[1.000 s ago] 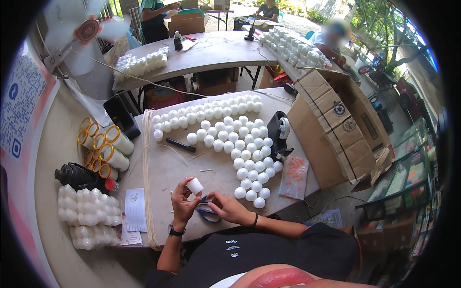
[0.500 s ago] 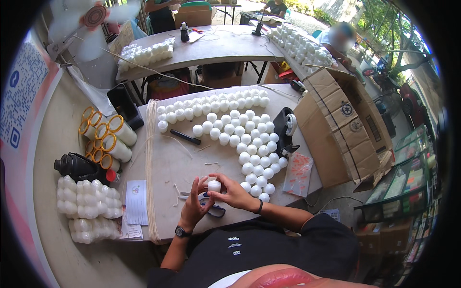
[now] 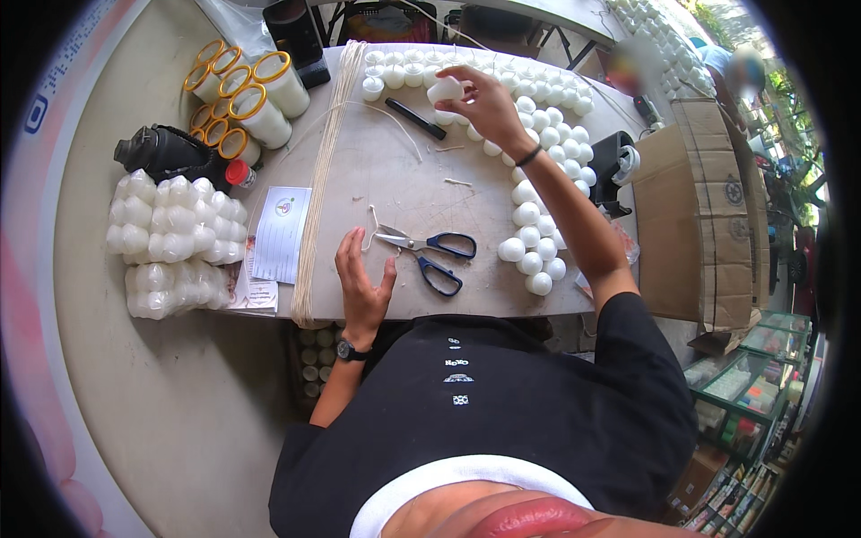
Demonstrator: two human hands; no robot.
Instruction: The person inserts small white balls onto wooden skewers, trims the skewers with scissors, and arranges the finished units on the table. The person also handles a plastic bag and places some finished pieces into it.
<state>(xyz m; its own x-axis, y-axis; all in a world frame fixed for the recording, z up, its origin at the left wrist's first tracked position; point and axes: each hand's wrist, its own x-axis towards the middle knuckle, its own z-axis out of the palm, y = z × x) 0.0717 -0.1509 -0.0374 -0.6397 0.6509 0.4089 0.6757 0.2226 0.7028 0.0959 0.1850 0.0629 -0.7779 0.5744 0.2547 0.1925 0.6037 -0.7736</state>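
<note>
A small white votive candle (image 3: 444, 91) is pinched in the fingers of my right hand (image 3: 480, 100), which is stretched out to the far side of the table by rows of similar white candles (image 3: 393, 75). My left hand (image 3: 361, 285) stays near the front edge, fingers spread, with nothing in it. Beside it, scissors with dark blue handles (image 3: 435, 254) lie with their blades partly apart. A short piece of white wick (image 3: 372, 220) lies close to the blade tips. Under my right forearm, a cluster of white rounded pieces (image 3: 527, 213) covers the table's right part.
A bundle of cream cords (image 3: 323, 179) runs across the table's left side. A black marker-like stick (image 3: 415, 118) lies near the rows. Left of the cords are a paper sheet (image 3: 282, 235), bagged white candles (image 3: 175, 220) and gold-rimmed jars (image 3: 262, 117). A cardboard box (image 3: 682, 224) stands right.
My right hand has carried the candle away from my left hand to the far rows. My left hand has let go and opened, uncovering the scissors. The view has shifted downward.
</note>
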